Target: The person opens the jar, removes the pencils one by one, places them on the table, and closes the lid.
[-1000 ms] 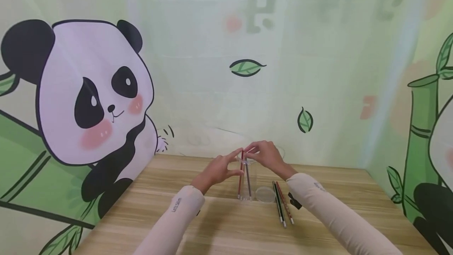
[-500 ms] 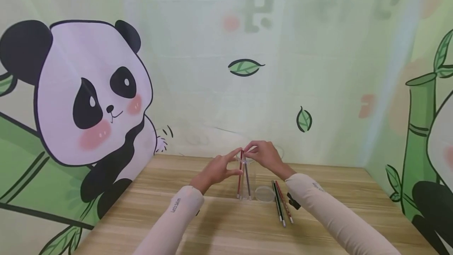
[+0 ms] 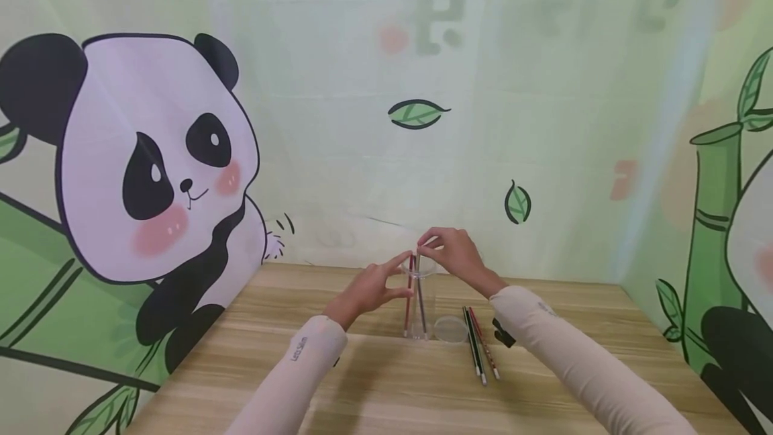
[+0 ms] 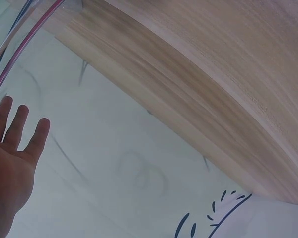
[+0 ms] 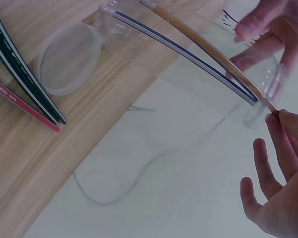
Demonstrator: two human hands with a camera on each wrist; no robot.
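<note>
A tall clear plastic jar [image 3: 430, 311] stands upright on the table with several pencils leaning inside, among them a red pencil [image 3: 408, 311] and a blue-striped pencil [image 5: 184, 54]. My left hand [image 3: 366, 293] steadies the jar from the left, index finger up at the rim and thumb against the side. Three of its fingers stretch out straight in the left wrist view. Above the mouth, my right hand [image 3: 457, 255] pinches the upper end of an orange-brown pencil [image 5: 203, 42] between thumb and index finger. The rest of that pencil slants down inside the jar.
A round clear lid [image 3: 451, 329] lies flat just right of the jar. Beside it several dark green pencils [image 3: 474, 341] and a red patterned pencil [image 3: 485, 344] rest on the wooden table [image 3: 386, 381]. A printed panda backdrop [image 3: 338, 173] rises behind the table's far edge.
My right hand has risen a little from the jar's rim, its fingertips now higher over the mouth. The left hand and the jar have stayed in place.
</note>
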